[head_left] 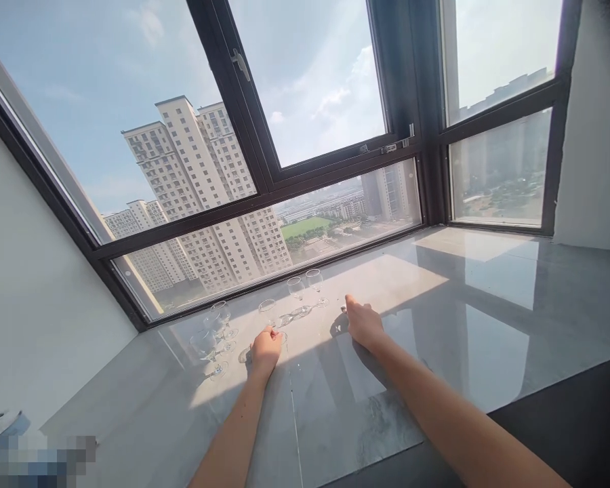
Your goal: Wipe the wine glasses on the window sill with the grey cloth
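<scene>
My left hand (267,347) is closed at the stem of a clear wine glass (267,306), whose bowl rises just beyond the fingers. The glass looks upright, with its foot on the sill. Farther right, my right hand (364,324) hovers low over the sill with its fingers pinched together. What those fingers hold, if anything, is too small or hidden to make out; a dark shadow lies beneath them. Two more stemmed glasses, a nearer one (295,287) and another (314,280), stand between the hands near the window. Left of my left hand, several glasses (203,347) form a row.
The glossy tiled sill (386,413) ends at a front edge at lower right. A dark window frame (335,177) borders its back, with a handle (240,64) above. White walls (35,271) close both sides. A partly blurred object (17,427) sits at lower left.
</scene>
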Demonstrator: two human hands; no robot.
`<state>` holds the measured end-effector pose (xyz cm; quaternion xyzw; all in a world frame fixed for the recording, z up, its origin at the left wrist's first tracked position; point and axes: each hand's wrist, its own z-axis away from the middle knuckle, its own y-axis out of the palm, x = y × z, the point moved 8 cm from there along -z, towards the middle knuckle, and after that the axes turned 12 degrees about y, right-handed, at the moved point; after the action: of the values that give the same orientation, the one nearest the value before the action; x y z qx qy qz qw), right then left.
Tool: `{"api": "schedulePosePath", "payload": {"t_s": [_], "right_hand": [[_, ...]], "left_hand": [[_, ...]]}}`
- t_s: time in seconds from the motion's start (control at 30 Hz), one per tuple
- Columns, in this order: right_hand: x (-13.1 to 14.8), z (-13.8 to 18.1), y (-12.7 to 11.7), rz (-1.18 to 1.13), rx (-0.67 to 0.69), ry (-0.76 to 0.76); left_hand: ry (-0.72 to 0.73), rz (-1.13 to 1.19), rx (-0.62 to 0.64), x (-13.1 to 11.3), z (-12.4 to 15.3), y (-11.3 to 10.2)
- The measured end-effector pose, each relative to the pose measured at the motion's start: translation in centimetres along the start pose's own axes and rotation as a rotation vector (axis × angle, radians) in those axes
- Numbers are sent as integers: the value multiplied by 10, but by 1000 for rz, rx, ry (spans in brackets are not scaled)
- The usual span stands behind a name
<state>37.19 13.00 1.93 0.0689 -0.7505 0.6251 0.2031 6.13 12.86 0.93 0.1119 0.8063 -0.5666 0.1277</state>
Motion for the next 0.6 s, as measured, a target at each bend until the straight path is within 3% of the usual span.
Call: {"api": "schedulePosePath", "payload": {"t_s": [0.07, 0.17, 0.3, 0.6], "right_hand": [[3, 3, -1, -13, 22, -21], [7, 8, -1, -29, 73, -38], [9, 12, 1, 17, 99, -45], [11, 6, 6, 52, 14, -119]], "left_hand": [[-104, -26, -41, 31, -3, -14], [-179, -23, -87, 55, -11, -24], [-244, -12, -122, 66, -22, -23], [-292, -10, -119, 79, -37, -17]]}}
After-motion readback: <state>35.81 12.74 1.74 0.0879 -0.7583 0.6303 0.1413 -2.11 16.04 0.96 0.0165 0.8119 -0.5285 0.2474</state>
